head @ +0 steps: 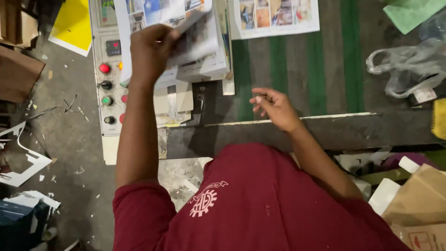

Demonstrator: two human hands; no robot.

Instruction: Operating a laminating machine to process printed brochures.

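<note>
1. Printed sheets (195,32), a thick stack with colour pictures on them, sit at the top of the view just right of the control panel (108,69); the stack lies tilted, its top leaves lifted and blurred
2. Left of the control panel a yellow sheet (72,23) lies at the top, with brown cardboard (16,72) and white offcuts (23,162) on the grey floor further left and lower
3. On the control panel itself a red button (104,68) stands above a green button (107,100), with black knobs between and below them
4. The left hand (151,51) is closed on the near edge of the printed sheets, fingers curled over the top leaves, just right of the control panel
5. The right hand (274,107) hovers well right of the control panel above the green-striped belt (278,65), fingers loosely bent with the tips drawn together, holding nothing that can be seen
6. One more printed sheet (276,16) lies flat at the top of that belt
7. Farthest right of the control panel lie a clear plastic bag (409,65) and, lower down, brown cartons (420,200)
</note>
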